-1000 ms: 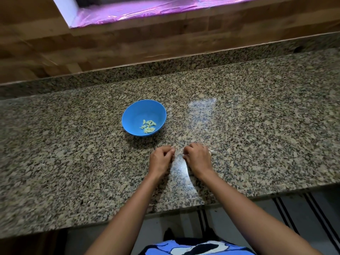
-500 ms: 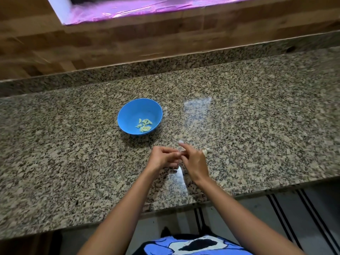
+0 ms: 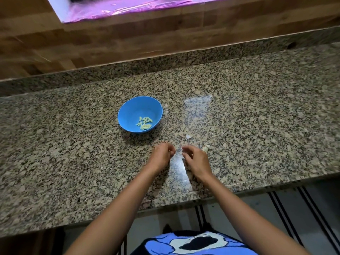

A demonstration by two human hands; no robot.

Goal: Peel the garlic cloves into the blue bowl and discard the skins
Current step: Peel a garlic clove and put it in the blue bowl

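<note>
Where the granite counter (image 3: 257, 116) runs under the wooden wall (image 3: 165, 34), the bowl (image 3: 132, 109) stands upright, mouth up, left of centre and beyond the hands. There is one bowl, and in it a small heap of peeled cloves (image 3: 145, 122), pale yellow, lying toward the side of the bowl nearest the person. They overlap, so I make it roughly half a dozen and cannot count closer. They lie every which way, with no common axis.

On the counter, just beside the knuckles of the right hand, sits one clove (image 3: 205, 148), too small to tell which way its length runs. One white scrap of skin (image 3: 187, 136) lies a little beyond the hands.

There are two hands, both low over the near part of the counter, close together but not touching. The left hand (image 3: 162, 153) has its fingers curled in toward the palm. The right hand (image 3: 195, 159) is curled likewise, its fingertips bent toward the left one. Whether either pinches a clove or a bit of skin I cannot tell — the curled fingers hide it, and glare (image 3: 177, 162) on the stone washes out the gap between them.
</note>
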